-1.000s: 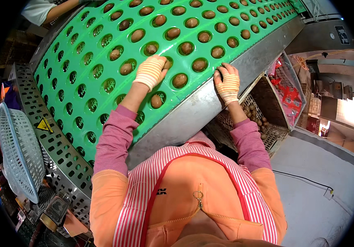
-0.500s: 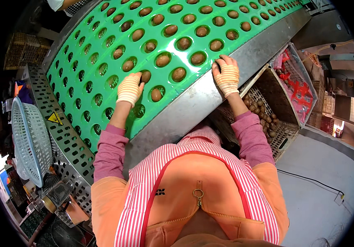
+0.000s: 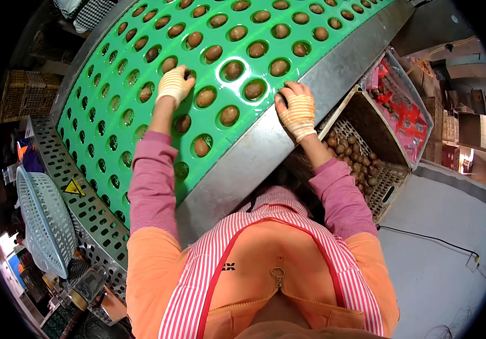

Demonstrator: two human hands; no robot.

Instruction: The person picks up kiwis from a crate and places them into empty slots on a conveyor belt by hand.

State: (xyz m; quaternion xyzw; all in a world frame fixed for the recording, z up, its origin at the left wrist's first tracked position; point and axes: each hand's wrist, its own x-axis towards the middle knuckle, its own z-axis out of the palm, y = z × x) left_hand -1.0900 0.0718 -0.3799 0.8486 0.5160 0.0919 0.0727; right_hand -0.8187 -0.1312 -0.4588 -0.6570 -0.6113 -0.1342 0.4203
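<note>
A green sheet [image 3: 209,179] with rows of round holes covers a sloping metal frame, and brown eggs [image 3: 229,116] sit in many of them. My left hand [image 3: 174,86], in a cream striped fingerless glove, reaches over the sheet. Its bare fingers are closed round an egg [image 3: 190,75] in a hole, mostly hidden by them. Just below that wrist, another egg [image 3: 182,123] lies in its hole. My right hand [image 3: 297,110], gloved alike, rests on the metal edge [image 3: 254,151] with fingers bent and thumb apart. No object shows in it.
Beside my right forearm, a plastic crate [image 3: 387,192] holds many loose eggs. Behind it stands a bin [image 3: 404,121] with red and clear packaging. A pale blue basket [image 3: 45,217] leans at the left, by a perforated metal rail [image 3: 93,206]. A cable [image 3: 429,239] crosses the floor.
My left hand has left one egg and moved farther up the sheet to another. The sheet and its eggs have shifted down and left in view. My right hand stays on the metal edge.
</note>
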